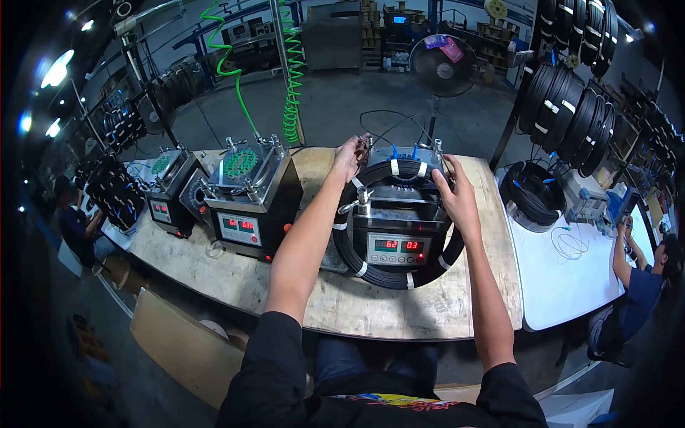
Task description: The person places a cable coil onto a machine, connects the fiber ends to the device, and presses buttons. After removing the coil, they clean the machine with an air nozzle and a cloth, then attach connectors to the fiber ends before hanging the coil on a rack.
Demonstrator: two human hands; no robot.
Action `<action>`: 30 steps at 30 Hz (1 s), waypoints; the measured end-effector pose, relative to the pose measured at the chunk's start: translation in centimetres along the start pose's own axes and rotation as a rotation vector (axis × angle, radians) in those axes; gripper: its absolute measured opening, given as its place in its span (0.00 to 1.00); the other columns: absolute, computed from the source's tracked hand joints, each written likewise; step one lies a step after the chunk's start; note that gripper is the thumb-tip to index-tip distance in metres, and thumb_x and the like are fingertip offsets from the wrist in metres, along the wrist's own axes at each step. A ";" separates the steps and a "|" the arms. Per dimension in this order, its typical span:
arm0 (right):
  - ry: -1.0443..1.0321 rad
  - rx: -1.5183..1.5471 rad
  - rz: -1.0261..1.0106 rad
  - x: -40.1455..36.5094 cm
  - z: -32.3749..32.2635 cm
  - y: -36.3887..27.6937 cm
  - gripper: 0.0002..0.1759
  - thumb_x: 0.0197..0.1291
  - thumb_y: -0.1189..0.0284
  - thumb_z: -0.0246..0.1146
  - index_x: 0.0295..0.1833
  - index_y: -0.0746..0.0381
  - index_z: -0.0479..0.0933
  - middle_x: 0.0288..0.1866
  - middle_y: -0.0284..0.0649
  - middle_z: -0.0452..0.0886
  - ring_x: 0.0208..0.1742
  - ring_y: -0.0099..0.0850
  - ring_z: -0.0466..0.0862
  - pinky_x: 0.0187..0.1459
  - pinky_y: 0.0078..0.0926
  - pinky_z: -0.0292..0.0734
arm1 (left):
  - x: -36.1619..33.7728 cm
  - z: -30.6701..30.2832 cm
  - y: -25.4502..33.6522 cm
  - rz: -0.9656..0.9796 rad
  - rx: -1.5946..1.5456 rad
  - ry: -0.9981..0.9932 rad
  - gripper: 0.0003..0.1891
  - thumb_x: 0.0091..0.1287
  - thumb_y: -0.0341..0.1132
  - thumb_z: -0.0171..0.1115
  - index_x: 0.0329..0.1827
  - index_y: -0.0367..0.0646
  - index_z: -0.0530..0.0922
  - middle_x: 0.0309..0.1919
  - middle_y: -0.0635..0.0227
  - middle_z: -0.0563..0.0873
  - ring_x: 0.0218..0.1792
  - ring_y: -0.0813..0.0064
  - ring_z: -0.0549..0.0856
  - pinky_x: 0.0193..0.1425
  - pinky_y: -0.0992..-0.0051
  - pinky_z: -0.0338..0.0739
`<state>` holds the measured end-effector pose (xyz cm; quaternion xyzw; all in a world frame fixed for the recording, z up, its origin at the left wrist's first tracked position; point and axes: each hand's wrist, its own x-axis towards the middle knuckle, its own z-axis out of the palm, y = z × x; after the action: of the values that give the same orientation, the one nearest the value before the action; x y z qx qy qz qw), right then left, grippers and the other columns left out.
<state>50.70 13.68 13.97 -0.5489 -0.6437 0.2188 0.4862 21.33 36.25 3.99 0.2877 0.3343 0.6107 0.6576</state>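
Note:
A black cable coil (347,251) with white ties hangs upright around the front of a machine (399,246) with a red digital display. My left hand (349,158) is at the machine's upper left corner, by a metal knob, its fingers partly hidden. My right hand (457,191) is at the upper right of the coil, thumb near a white tie and fingers bent over the machine's right corner; what it grips is hard to see. Blue connectors (404,153) stand on the machine top between my hands, and thin black cable loops rise behind them.
Two similar machines (246,192) (168,192) stand to the left on the wooden bench (328,307). A white table (564,285) with another coil (534,192) is at the right. A fan (444,68) stands behind. People sit at far left (71,221) and far right (642,285).

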 end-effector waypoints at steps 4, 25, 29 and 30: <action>0.029 -0.046 -0.030 0.3 0.5 1.4 0.32 0.75 0.50 0.63 0.76 0.57 0.73 0.57 0.58 0.88 0.56 0.49 0.89 0.57 0.42 0.82 | -0.9 1.5 -0.3 0.103 -0.083 0.047 0.08 0.81 0.38 0.63 0.48 0.45 0.85 0.35 0.70 0.90 0.30 0.75 0.87 0.31 0.74 0.83; 0.031 -0.049 -0.074 0.4 0.6 1.9 0.35 0.76 0.49 0.63 0.75 0.62 0.73 0.62 0.61 0.85 0.59 0.52 0.88 0.60 0.43 0.80 | -9.5 5.3 3.1 0.041 0.569 -0.322 0.45 0.81 0.72 0.29 0.90 0.49 0.47 0.84 0.54 0.59 0.83 0.56 0.63 0.84 0.57 0.62; 0.026 -0.012 -0.083 0.3 0.6 1.9 0.34 0.76 0.50 0.64 0.74 0.62 0.73 0.56 0.59 0.87 0.55 0.49 0.89 0.57 0.41 0.80 | -16.2 4.6 4.0 0.162 0.680 -0.320 0.45 0.82 0.71 0.30 0.91 0.50 0.45 0.89 0.51 0.44 0.89 0.58 0.42 0.91 0.58 0.36; 0.023 -0.005 -0.078 0.3 0.5 1.7 0.33 0.76 0.50 0.64 0.74 0.62 0.74 0.54 0.58 0.87 0.54 0.49 0.89 0.56 0.40 0.80 | -17.8 4.4 4.1 0.194 0.685 -0.335 0.45 0.82 0.71 0.30 0.91 0.49 0.46 0.89 0.50 0.45 0.89 0.58 0.42 0.91 0.58 0.36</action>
<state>51.16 14.56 12.46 -0.5272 -0.6594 0.1916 0.5005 21.77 18.99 11.44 0.6166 0.3779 0.4677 0.5081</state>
